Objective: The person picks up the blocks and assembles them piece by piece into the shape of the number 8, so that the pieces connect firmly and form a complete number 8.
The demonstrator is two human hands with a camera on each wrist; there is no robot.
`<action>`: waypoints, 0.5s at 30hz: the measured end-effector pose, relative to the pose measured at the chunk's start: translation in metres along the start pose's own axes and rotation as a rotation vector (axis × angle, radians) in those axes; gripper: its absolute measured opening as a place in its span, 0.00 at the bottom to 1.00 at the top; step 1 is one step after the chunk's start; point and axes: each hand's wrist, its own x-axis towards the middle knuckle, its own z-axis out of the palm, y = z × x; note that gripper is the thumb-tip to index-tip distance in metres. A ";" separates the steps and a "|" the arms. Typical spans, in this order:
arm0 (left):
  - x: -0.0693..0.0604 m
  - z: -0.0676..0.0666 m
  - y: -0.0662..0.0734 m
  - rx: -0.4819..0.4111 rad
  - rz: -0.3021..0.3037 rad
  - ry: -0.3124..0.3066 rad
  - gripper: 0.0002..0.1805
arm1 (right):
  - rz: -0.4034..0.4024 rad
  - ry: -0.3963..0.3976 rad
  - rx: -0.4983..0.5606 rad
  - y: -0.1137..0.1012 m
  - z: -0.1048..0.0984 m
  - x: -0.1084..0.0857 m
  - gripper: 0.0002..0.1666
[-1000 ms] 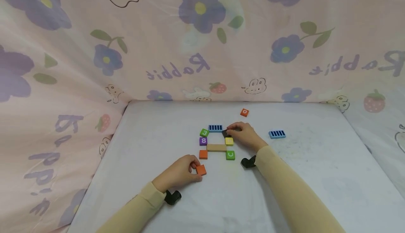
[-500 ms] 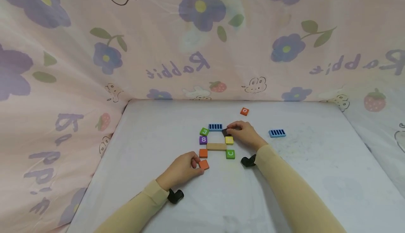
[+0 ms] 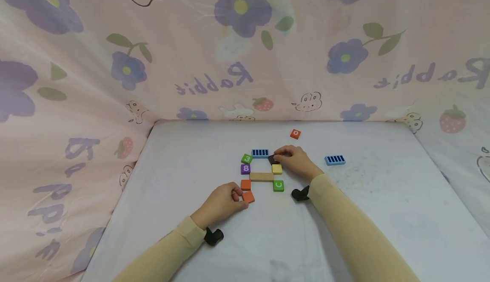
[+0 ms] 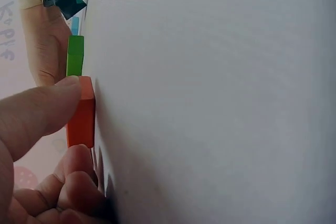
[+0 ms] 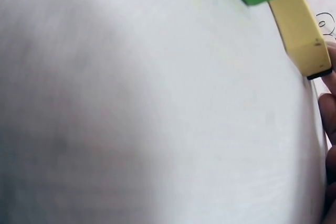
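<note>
My left hand [image 3: 221,203] pinches an orange tile [image 3: 248,197] just below another orange tile [image 3: 246,184]. In the left wrist view the thumb and a finger grip the held orange tile [image 4: 81,121] by opposite edges. At the upper right of the tile arrangement, my right hand [image 3: 296,161] has its fingertips on a dark tile [image 3: 272,159], partly covered by them. Beneath that tile lie a yellow tile [image 3: 277,169] and a green tile [image 3: 278,186]. A wooden bar [image 3: 262,177] spans the middle. Purple [image 3: 245,169] and green 3 [image 3: 246,158] tiles line the left side, beside a blue striped block [image 3: 260,153].
An orange 0 tile [image 3: 295,134] lies behind my right hand. Another blue striped block [image 3: 334,160] is farther right. The white tabletop [image 3: 383,214] meets a patterned curtain [image 3: 268,78] at the back.
My left hand has moved up and to the right with the orange tile, closer to the lower-left orange tile. My right hand has stayed at the dark tile.
</note>
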 end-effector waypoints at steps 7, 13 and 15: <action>0.000 -0.001 -0.001 -0.010 -0.015 -0.004 0.19 | 0.011 -0.004 0.033 0.001 0.000 0.001 0.20; -0.001 0.000 -0.003 -0.001 0.012 -0.005 0.18 | 0.018 -0.004 0.029 0.001 0.001 0.002 0.19; -0.001 0.000 -0.003 0.001 0.023 -0.007 0.17 | 0.018 0.000 0.026 0.002 0.001 0.002 0.19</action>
